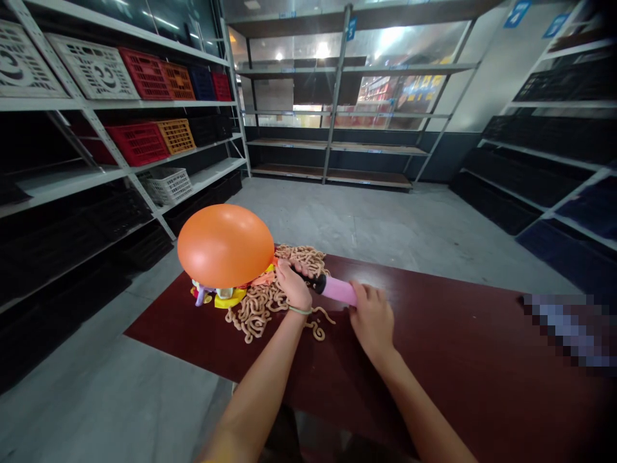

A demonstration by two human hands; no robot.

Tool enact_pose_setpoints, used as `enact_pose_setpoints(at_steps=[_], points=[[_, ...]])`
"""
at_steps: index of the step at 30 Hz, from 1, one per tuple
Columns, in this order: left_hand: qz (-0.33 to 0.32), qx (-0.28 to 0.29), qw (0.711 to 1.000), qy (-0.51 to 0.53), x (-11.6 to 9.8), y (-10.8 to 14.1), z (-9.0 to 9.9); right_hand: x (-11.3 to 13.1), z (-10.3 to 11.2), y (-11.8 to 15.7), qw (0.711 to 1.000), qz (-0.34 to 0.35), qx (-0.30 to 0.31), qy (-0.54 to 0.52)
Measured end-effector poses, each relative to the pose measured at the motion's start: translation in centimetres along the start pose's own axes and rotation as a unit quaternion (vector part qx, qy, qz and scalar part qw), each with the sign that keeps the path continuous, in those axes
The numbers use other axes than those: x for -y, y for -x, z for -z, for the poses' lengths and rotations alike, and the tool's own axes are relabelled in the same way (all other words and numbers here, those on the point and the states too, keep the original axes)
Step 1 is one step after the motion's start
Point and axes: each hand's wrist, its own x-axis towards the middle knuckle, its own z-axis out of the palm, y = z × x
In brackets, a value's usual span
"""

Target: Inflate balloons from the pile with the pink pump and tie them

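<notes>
A large, inflated orange balloon (225, 245) sits at the left end of the table. My left hand (293, 284) is closed at the balloon's neck, where it meets the black end of a hand pump; its fingers partly hide the join. The pink barrel of the balloon pump (340, 291) runs to the right, and my right hand (372, 315) is wrapped round its far end. Beneath and behind my left hand lies a pile of tan, curly strands (255, 308). Several small colourful pieces (230, 298) in yellow, white and purple show under the balloon.
The dark red table (434, 360) spans the foreground. At its right edge lies a pixelated item (571, 328) that I cannot make out. Shelves with plastic crates (139, 143) stand on the left, a metal rack (332, 116) at the back, and more shelving (554, 154) on the right.
</notes>
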Motion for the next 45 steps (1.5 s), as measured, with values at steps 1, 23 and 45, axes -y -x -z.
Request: enact_pose_setpoints(at_steps=[1,23,45], points=[[-0.001,0.014,1.0,-0.006,0.3,0.2,0.1,0.4,-0.1,0.1,1.0,0.015,0.01,-0.015],[-0.021,-0.003,1.0,0.005,0.7,-0.1,-0.1,-0.2,-0.7,-0.2,0.999,-0.025,0.023,-0.016],[-0.011,0.013,1.0,-0.007,0.5,0.5,0.2,-0.2,-0.7,0.2,0.999,-0.025,0.033,0.006]])
